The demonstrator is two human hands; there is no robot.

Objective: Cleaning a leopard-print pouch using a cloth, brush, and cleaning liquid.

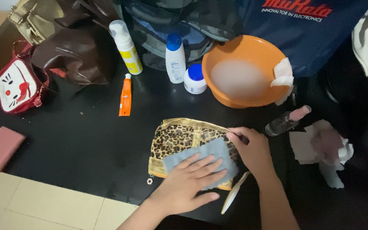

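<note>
I note the leopard-print pouch (179,138) half hidden under a grey cloth (209,155); orange basin (245,98) contents blurred.

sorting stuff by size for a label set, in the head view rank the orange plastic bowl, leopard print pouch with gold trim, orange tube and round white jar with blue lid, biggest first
1. Orange plastic bowl, and leopard print pouch with gold trim: alike in spread, and hands cover part of the pouch, so no ranking between them.
2. Orange tube.
3. Round white jar with blue lid, smallest-looking, though close to the tube.

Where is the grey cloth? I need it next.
The grey cloth lies on the leopard-print pouch, lower centre, under the left hand.
</note>
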